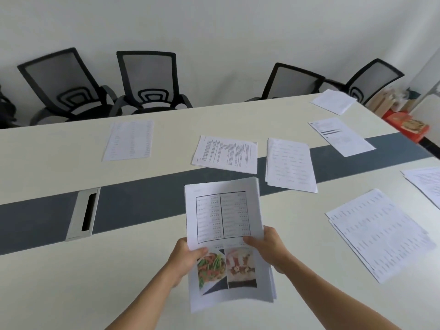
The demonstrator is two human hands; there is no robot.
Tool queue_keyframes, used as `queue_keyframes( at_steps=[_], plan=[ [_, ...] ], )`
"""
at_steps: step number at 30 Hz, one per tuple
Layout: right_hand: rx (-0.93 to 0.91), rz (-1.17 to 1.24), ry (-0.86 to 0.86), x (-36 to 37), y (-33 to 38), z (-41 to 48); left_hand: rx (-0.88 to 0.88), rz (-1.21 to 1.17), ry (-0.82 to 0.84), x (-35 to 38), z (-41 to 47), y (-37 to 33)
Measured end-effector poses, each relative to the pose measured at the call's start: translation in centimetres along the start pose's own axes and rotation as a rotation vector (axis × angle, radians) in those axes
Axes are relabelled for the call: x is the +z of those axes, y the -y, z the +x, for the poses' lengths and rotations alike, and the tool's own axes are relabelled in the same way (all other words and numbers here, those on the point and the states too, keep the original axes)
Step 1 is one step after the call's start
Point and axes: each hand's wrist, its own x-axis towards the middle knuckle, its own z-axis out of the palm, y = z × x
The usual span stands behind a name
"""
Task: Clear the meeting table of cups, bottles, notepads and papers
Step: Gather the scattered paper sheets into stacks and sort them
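Observation:
A stack of papers [222,215], its top sheet printed with a table and two food photos, is held above the cream meeting table [59,270]. My left hand [184,257] grips its left edge and my right hand [271,246] grips its right edge. More papers lie flat on the table: a sheet at the far left [129,140], a text sheet [226,153], a small pile over the grey strip [289,164], a pile at the right [378,233], a sheet with black bars [340,135], one at the far corner [333,101], and one at the right edge [426,182].
A dark grey strip [142,203] runs across the table's middle, with a silver cable hatch [84,214] set in it. Black mesh chairs [147,79] stand along the far side against a white wall. Red boxes [407,125] sit on the floor beyond the table's right end.

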Motion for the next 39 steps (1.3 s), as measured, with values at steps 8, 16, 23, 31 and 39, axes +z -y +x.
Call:
queue_keyframes(
  at_steps=[8, 16, 23, 31, 39],
  plan=[
    [0.21, -0.058, 0.148, 9.4, 0.3, 5.6, -0.145, 0.021, -0.212, -7.0, 0.9, 4.3],
    [0.307, -0.547, 0.121, 11.6, -1.4, 10.0, -0.275, 0.288, -0.543, -13.7, 4.4, 9.3],
    [-0.039, -1.039, -0.05, 12.5, 6.6, 18.0, -0.007, 0.945, -0.639, -19.9, 12.7, 10.3],
    [-0.355, -1.179, 0.101, 25.2, 14.4, 34.3, 0.081, 0.982, -0.666, -21.1, 16.2, 12.8],
    [-0.479, -1.298, 0.206, 34.9, 19.2, 45.1, 0.105, 0.981, -0.677, -21.1, 16.4, 13.2]
  ],
)
